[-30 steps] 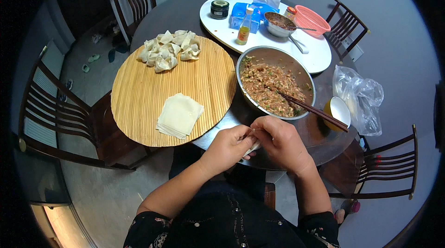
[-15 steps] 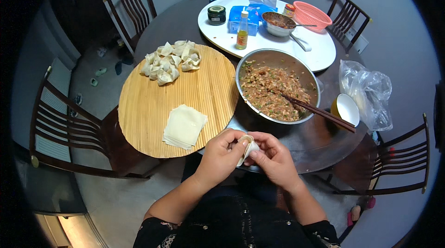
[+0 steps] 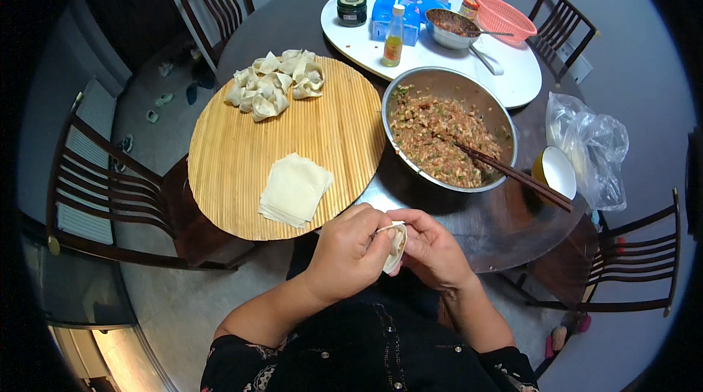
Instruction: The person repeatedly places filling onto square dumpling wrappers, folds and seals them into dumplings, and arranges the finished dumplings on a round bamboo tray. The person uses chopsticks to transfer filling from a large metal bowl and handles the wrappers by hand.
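A folded wonton (image 3: 396, 248) is pinched between my two hands, just off the near edge of the table. My left hand (image 3: 348, 251) grips its left side with thumb and fingers, and my right hand (image 3: 430, 248) closes on its right side; the fingers partly cover it. Ahead and to the left, square wonton wrappers (image 3: 296, 188) lie stacked on a round slatted board (image 3: 220, 172). Several finished wontons (image 3: 272, 84) cluster at that board's far side. Beyond my right hand stands a steel bowl of minced filling (image 3: 447, 132), with brown chopsticks (image 3: 516, 176) resting across its rim.
On the white turntable (image 3: 366, 51) are a sauce bottle (image 3: 393, 39), a dark jar (image 3: 351, 11), a blue tissue pack (image 3: 395, 22), a smaller steel bowl (image 3: 452, 31) and a pink basket (image 3: 505, 18). A small bowl (image 3: 558, 172) and plastic bag (image 3: 593, 146) sit right. Chairs surround the table.
The view has shifted slightly. Both hands remain on the wonton, which is turned a little and pressed narrower between the fingers. Things on the table stay where they were.
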{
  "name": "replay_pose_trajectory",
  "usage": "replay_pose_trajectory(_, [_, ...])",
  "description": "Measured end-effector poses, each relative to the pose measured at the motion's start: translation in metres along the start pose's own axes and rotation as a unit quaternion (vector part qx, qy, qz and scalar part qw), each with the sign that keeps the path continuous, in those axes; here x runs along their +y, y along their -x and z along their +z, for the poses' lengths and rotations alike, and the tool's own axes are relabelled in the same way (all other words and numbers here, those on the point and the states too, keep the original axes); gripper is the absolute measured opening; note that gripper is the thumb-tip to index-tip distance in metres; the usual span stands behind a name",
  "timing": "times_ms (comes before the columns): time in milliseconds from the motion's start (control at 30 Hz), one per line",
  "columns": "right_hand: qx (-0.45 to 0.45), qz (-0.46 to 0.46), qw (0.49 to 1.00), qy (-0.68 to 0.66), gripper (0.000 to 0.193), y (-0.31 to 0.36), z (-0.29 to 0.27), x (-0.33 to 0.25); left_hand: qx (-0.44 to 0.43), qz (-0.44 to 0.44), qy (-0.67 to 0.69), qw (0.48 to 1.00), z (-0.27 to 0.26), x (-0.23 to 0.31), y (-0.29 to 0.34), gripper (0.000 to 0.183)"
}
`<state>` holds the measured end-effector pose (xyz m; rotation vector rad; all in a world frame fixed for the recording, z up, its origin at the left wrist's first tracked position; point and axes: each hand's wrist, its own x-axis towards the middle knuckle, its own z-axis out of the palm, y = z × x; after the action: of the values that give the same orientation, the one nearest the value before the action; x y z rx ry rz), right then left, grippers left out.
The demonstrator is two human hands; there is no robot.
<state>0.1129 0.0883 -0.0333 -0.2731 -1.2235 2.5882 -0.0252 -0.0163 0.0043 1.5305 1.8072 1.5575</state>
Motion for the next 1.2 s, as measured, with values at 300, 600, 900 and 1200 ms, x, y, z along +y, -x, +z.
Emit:
replay_pose_trajectory(300, [0.081,-0.062,0.995,0.014,0.025,-0.007,0.002,-0.003,0.050,-0.202,0.292,0.934,0.022,0.001,0.005,0.018])
replay_pose_trajectory(600, [0.060,0.044,0.985,-0.157,0.019,-0.012,-0.007,-0.002,-0.011,-0.067,0.105,0.992,0.002,0.001,0.001,0.019])
replay_pose_trajectory(900, [0.186,-0.129,0.931,0.288,0.031,0.006,0.020,-0.026,0.041,-0.055,0.093,0.993,0.005,-0.001,0.006,0.007])
replay_pose_trajectory(1200, [0.144,-0.305,0.718,0.609,0.009,0.005,0.033,-0.040,0.053,0.023,0.005,0.998,0.008,0.006,0.004,0.009])
